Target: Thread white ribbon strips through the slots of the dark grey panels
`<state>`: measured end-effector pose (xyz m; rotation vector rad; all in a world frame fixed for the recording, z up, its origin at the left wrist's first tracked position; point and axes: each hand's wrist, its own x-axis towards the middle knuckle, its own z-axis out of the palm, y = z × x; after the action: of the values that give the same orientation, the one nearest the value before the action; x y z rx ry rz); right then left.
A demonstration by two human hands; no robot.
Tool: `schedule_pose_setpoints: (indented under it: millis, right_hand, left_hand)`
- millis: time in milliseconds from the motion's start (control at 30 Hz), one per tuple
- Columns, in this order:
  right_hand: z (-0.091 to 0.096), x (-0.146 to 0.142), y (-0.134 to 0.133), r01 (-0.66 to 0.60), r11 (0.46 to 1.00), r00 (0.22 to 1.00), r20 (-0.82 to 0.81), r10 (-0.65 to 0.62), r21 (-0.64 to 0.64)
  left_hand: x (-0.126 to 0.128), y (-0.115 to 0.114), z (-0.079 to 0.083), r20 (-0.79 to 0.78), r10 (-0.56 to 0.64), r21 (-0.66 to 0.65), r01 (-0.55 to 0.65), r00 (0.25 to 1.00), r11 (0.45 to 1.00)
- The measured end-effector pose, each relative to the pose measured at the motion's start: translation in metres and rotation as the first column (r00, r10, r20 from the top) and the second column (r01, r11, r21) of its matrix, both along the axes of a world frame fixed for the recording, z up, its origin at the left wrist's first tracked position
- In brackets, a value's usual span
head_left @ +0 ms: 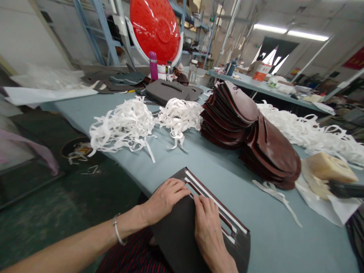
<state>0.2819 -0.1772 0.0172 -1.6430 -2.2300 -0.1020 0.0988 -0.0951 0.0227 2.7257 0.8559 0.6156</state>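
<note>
A dark grey panel with a long slot lies at the table's near edge. White strips run along both sides of the slot, and brown edging shows at its far side. My left hand, with a silver bangle at the wrist, grips the panel at the slot's left end, fingers together and thumb at the edge. Beside it, my right hand has its fingers bent and closed on the slot's near edge. What lies under the fingertips is hidden.
On the blue-green table stand stacked brown leather pieces. White strip heaps lie behind the panel. A yellowish block rests on paper at right. Farther back are grey panels, a purple bottle and a red fan.
</note>
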Motion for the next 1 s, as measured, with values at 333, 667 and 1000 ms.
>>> schedule_pose_setpoints:
  millis: [333,667,1000]
  right_hand:
    - [0.005,-0.017,0.008,0.021,0.999,0.987,0.162,-0.016,-0.032]
    - [0.01,-0.005,-0.013,0.077,0.997,0.981,0.183,-0.071,-0.029]
    - [0.002,0.063,-0.107,0.186,0.98,0.967,0.167,-0.194,0.064]
  left_hand:
    - [0.008,-0.014,0.004,-0.253,0.017,0.137,0.018,0.967,0.99]
    - [0.011,-0.02,-0.008,-0.268,0.058,0.282,0.021,0.962,0.959]
    - [0.009,-0.026,-0.01,-0.22,0.056,0.29,0.01,0.974,0.957]
